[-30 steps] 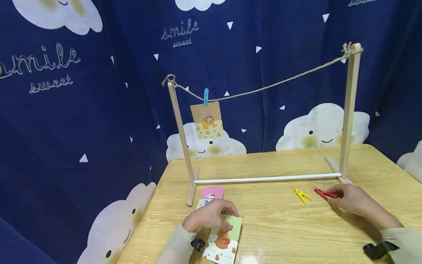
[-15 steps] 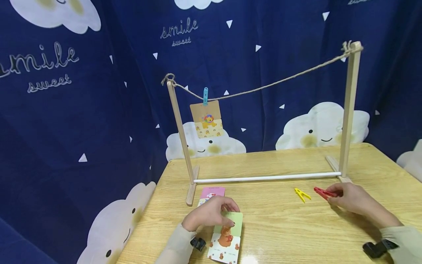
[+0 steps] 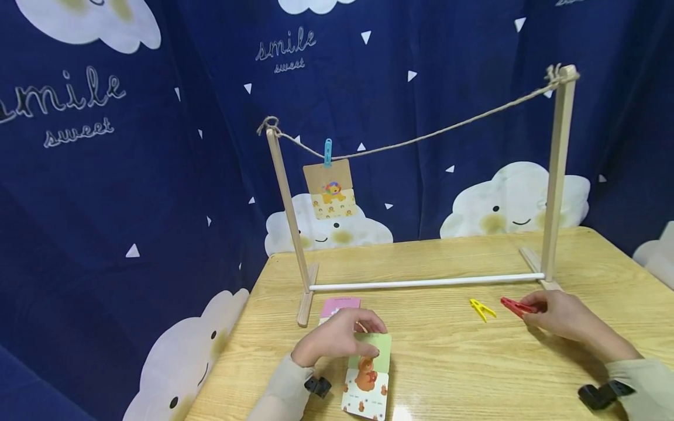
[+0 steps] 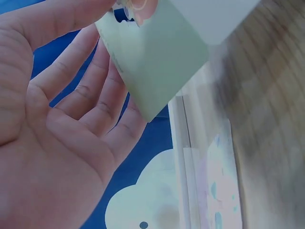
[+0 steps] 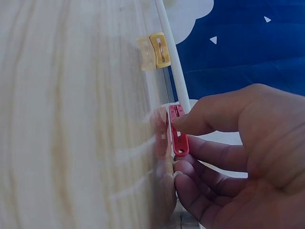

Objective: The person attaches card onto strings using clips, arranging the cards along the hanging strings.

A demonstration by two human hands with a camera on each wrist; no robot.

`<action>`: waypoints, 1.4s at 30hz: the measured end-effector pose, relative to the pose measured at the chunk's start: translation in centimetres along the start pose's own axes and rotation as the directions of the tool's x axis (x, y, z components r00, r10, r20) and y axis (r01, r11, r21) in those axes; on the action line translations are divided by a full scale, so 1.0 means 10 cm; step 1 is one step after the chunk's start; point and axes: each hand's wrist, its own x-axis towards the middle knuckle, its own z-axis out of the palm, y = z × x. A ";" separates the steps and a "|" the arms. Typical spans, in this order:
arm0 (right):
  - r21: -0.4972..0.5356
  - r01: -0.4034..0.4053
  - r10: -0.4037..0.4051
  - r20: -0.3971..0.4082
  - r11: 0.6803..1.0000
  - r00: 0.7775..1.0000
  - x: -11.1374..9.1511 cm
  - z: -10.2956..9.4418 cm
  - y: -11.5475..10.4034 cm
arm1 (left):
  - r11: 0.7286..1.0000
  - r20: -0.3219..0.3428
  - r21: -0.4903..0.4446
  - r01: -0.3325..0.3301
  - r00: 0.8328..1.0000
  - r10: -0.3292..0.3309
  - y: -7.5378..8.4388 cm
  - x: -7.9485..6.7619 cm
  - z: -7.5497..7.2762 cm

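In the head view my left hand (image 3: 339,336) pinches the top of a green and white card (image 3: 367,393) with a brown bear on it. The left wrist view shows the card's green part (image 4: 157,62) between thumb and fingers, its lower end cut off. My right hand (image 3: 563,318) holds a red clothespin (image 3: 512,305) between thumb and fingers, low over the table at right. Just left of it lies a yellow clothespin (image 3: 481,310). Behind the left hand is a pink card (image 3: 339,304), mostly hidden by that hand.
A wooden stand, with a left post (image 3: 286,210), a right post (image 3: 559,175) and a white bar (image 3: 426,284), is on the table (image 3: 447,362). Twine (image 3: 447,131) sags between the posts. A lion card (image 3: 329,193) hangs there from a blue clothespin (image 3: 328,152).
The bear card has come up and a little to the right with my left hand, turning more upright, and now covers less of the table at left. My right hand stays with the red clothespin.
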 end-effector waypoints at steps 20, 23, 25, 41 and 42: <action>-0.002 -0.002 0.002 -0.013 1.000 1.000 -0.01 -0.02 -0.04 | 0.999 -0.060 0.008 -0.032 0.998 0.033 0.07 0.06 -0.20; -0.004 -0.002 0.002 -0.018 1.000 1.000 -0.01 -0.02 -0.04 | 0.999 -0.071 0.037 -0.026 0.997 0.028 0.08 0.06 -0.23; -0.006 -0.002 0.002 -0.020 1.000 1.000 -0.01 -0.01 -0.04 | 0.998 -0.078 0.054 -0.022 0.997 0.026 0.08 0.07 -0.25; 0.020 0.021 -0.020 -0.039 1.000 0.999 -0.03 0.01 -0.02 | 0.999 -0.161 -0.024 -0.026 0.987 0.022 0.14 0.08 -0.41; 0.022 0.023 -0.022 -0.043 0.999 0.999 -0.03 0.00 -0.02 | 0.999 -0.171 -0.031 -0.031 0.985 0.025 0.15 0.08 -0.42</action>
